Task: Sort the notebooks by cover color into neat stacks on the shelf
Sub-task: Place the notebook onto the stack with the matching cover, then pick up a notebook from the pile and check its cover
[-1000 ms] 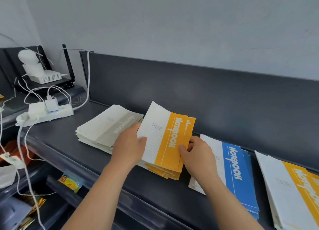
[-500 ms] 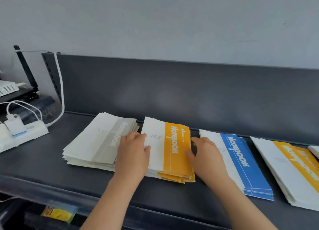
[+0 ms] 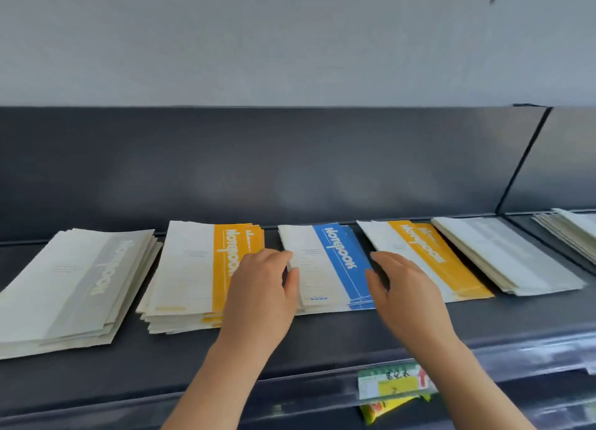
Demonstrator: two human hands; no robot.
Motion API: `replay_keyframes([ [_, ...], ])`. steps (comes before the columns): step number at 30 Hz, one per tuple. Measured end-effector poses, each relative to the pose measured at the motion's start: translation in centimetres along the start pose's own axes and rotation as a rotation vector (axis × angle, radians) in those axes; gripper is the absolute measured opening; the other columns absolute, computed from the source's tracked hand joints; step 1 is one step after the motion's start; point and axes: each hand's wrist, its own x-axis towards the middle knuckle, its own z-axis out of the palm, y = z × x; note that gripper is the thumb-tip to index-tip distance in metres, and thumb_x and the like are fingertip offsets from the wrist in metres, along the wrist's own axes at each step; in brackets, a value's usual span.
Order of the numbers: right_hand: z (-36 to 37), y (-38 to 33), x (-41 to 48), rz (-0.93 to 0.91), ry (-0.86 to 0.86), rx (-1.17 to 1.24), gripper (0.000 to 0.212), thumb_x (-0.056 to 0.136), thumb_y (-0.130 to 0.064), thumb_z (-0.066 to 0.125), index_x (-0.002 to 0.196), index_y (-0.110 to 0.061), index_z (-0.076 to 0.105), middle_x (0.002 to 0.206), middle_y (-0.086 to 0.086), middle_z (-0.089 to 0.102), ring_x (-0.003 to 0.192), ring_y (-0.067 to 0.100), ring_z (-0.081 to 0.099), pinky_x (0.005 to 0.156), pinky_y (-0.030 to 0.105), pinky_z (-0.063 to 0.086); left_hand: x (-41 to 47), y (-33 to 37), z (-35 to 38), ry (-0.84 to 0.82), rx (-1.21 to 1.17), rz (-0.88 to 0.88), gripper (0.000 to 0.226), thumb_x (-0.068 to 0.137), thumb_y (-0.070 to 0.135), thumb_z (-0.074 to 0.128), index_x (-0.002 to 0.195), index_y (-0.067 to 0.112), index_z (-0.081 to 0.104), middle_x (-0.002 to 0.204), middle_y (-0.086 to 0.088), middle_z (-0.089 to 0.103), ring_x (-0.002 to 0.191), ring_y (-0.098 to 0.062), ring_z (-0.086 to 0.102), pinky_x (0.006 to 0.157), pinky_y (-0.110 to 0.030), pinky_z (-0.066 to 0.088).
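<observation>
Notebooks: lying flat in a row of separate stacks along the dark shelf, covers up, each with a pale half and a coloured band printed "Notebook".
Shelf: dark grey, with an upright back panel of the same colour and a pale wall above it.
Grey stack: far left, fanned and uneven, nearest the front edge.
Pale stack: towards the right; its near left edge lies over the right orange stack.
Left orange stack: just right of the grey stack, lower copies sticking out at the front.
Right orange stack: between the blue stack and the pale stack, angled.
Blue stack: in the middle of the row, between the two hands.
Far stack: pale covers at the right edge, past a joint in the back panel.
Left hand: palm down over the right edge of the left orange stack; its fingers are loosely extended and close together, and the thumb touches the left edge of the blue stack.
Right hand: palm down at the right edge of the blue stack; fingers relaxed and slightly curved, thumb against the blue edge, holding nothing.
Price label: green, white and yellow, in the rail on the shelf's front edge.
Yellow packet: just below that label, blurred.
</observation>
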Motion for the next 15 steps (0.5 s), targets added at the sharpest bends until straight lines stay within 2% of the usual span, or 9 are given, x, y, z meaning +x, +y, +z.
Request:
replay_keyframes([
  [5, -3.8, 6.7, -1.4, 0.076, 0.069, -0.007, 0.033, 0.094, -0.028, 0.051, 0.122, -0.015, 0.06, 0.126, -0.002, 0.06, 0.101, 0.019, 0.062, 0.083, 0.029, 0.048, 0.3, 6.5, 3.7, -0.06, -0.063, 0.064, 0.04, 0.098, 0.037, 0.043, 0.134, 0.024, 0.051, 0.133, 0.009, 0.053, 0.122, -0.009, 0.043, 0.098, -0.022, 0.038],
  [9, -7.2, 13.5, -2.1, 0.12, 0.087, -0.038, 0.023, 0.092, -0.027, 0.05, 0.105, -0.013, 0.064, 0.109, 0.0, 0.066, 0.09, 0.021, 0.062, 0.073, 0.035, 0.052, 0.1, 12.7, 7.4, -0.087, -0.118, 0.098, 0.039, 0.097, 0.036, 0.046, 0.132, 0.024, 0.054, 0.128, 0.008, 0.057, 0.118, -0.012, 0.045, 0.096, -0.025, 0.039],
  [11, -9.0, 17.1, -2.4, 0.137, 0.089, -0.06, 0.026, 0.093, -0.026, 0.049, 0.11, -0.013, 0.064, 0.115, 0.0, 0.065, 0.101, 0.021, 0.06, 0.081, 0.034, 0.051, 0.0, 16.1, 9.3, -0.092, -0.145, 0.106, 0.04, 0.096, 0.037, 0.046, 0.133, 0.023, 0.054, 0.129, 0.008, 0.057, 0.119, -0.011, 0.045, 0.097, -0.024, 0.038],
  [13, -10.8, 20.4, -2.6, 0.147, 0.095, -0.067, 0.031, 0.095, -0.026, 0.049, 0.121, -0.014, 0.06, 0.127, -0.004, 0.06, 0.114, 0.017, 0.056, 0.09, 0.027, 0.045, 0.0, 19.5, 11.2, -0.1, -0.171, 0.119, 0.039, 0.097, 0.036, 0.046, 0.133, 0.023, 0.054, 0.129, 0.008, 0.056, 0.119, -0.01, 0.046, 0.096, -0.023, 0.038],
  [15, -12.3, 23.6, -2.7, 0.151, 0.091, -0.063, 0.033, 0.096, -0.027, 0.048, 0.124, -0.014, 0.058, 0.13, -0.004, 0.057, 0.118, 0.015, 0.053, 0.091, 0.021, 0.04, 0.1, 22.6, 13.1, -0.107, -0.197, 0.123, 0.038, 0.096, 0.035, 0.047, 0.132, 0.023, 0.055, 0.128, 0.007, 0.057, 0.118, -0.011, 0.047, 0.094, -0.022, 0.038],
])
